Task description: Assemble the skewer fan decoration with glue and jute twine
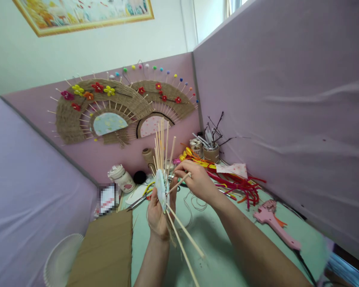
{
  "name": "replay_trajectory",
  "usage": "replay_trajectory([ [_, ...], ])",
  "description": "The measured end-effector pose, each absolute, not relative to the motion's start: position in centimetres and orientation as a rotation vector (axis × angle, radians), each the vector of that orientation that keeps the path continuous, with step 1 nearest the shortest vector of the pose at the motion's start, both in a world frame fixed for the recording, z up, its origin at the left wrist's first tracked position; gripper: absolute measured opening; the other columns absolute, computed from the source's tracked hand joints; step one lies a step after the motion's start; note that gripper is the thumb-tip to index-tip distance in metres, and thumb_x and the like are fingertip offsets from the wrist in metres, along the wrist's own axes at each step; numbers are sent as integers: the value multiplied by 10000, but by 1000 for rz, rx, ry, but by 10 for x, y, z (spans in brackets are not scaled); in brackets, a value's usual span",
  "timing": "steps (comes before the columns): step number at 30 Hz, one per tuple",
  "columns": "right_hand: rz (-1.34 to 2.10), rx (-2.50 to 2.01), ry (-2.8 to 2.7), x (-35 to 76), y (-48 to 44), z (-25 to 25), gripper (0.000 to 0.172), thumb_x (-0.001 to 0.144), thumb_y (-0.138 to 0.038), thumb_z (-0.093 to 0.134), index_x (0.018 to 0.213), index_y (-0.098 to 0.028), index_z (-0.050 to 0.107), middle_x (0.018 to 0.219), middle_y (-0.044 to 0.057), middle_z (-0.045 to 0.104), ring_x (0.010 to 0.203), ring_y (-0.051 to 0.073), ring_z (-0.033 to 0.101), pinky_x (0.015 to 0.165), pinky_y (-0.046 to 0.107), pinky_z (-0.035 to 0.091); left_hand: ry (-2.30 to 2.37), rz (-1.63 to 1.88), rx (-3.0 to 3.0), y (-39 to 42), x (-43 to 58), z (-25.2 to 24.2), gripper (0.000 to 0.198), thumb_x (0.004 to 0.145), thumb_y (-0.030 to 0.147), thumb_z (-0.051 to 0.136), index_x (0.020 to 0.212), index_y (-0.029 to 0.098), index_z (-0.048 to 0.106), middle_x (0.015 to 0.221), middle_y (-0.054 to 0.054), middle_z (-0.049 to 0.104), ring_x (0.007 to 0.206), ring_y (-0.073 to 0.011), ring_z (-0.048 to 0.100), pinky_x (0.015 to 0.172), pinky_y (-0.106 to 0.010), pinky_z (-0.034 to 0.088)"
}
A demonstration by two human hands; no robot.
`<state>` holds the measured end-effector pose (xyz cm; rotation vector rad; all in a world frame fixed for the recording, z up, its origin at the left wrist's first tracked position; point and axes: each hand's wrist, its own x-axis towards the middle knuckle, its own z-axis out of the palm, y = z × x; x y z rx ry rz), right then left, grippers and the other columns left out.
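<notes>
My left hand is wrapped round a small fan base covered in pale blue cloth, held up on edge above the table. Thin wooden sticks fan out from the base, several upward and a few down toward me. At the base's right side my right hand is closed, its thumb and fingers bent close to the sticks. One stick passes by its fingers; whether they pinch it or the thin twine nearby is hard to make out. Some twine hangs below the base.
A pink glue gun lies at right, near red and yellow pipe cleaners. Scissors, a white lidded cup and a cardboard sheet are left. Two woven fans hang on the back panel; a jar of twigs stands behind.
</notes>
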<state>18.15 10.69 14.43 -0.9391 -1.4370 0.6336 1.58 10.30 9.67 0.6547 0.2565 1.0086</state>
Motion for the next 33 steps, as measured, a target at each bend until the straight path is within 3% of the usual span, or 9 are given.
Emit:
replay_trajectory([
  [6,875,-927,-1133,192,112,132,249,860,-435,571,828,-189,593,744,15,653,666,149,608,643,290,509,155,1061,495,114,1,98,558,1034,283,215,1563,152,97,1374,-153,593,1180,-65,617,868,-98,502],
  [10,1012,-912,-1052,210,94,131,332,784,-512,650,822,-185,602,769,38,694,685,149,646,643,284,529,116,1194,565,132,-29,92,536,998,287,294,1531,228,276,1280,-134,666,1087,-161,685,852,-227,568],
  [15,1032,-1185,-1248,251,29,129,218,802,-398,665,802,-182,634,775,23,674,721,141,603,670,263,481,284,1384,519,143,-59,89,406,986,318,304,1253,276,607,864,-52,784,750,-206,752,569,-287,595],
  [19,1079,-1551,-1687,286,-45,119,50,813,-247,617,798,-206,642,787,0,646,735,144,563,684,258,437,472,1559,513,137,-51,103,300,908,359,470,1134,267,645,868,-20,784,711,-211,740,506,-270,559],
  [21,1213,-1760,-1846,299,-81,110,73,770,-157,600,753,-218,637,754,-13,634,710,146,555,642,248,408,574,1592,518,131,-40,114,314,874,387,500,1118,254,647,854,-15,779,661,-197,718,480,-253,534],
  [25,1344,-1989,-1926,312,-131,88,177,704,-93,568,563,-198,551,651,-4,591,641,155,540,584,255,366,793,1665,531,120,-18,134,336,885,376,461,1159,268,622,984,17,766,881,-193,696,531,-229,525],
  [29,1127,-2131,-1953,315,-136,75,150,745,-106,533,655,-207,599,742,16,640,669,169,566,584,262,347,821,1674,593,113,-6,143,379,895,361,398,1193,225,589,1052,12,741,1034,-211,642,520,-233,518],
  [33,720,-2512,-1778,320,-104,67,281,882,-338,545,632,-211,560,661,43,628,625,194,569,560,285,319,808,1703,677,107,-3,147,349,910,312,375,1180,258,589,1044,33,730,1091,-199,610,637,-260,560],
])
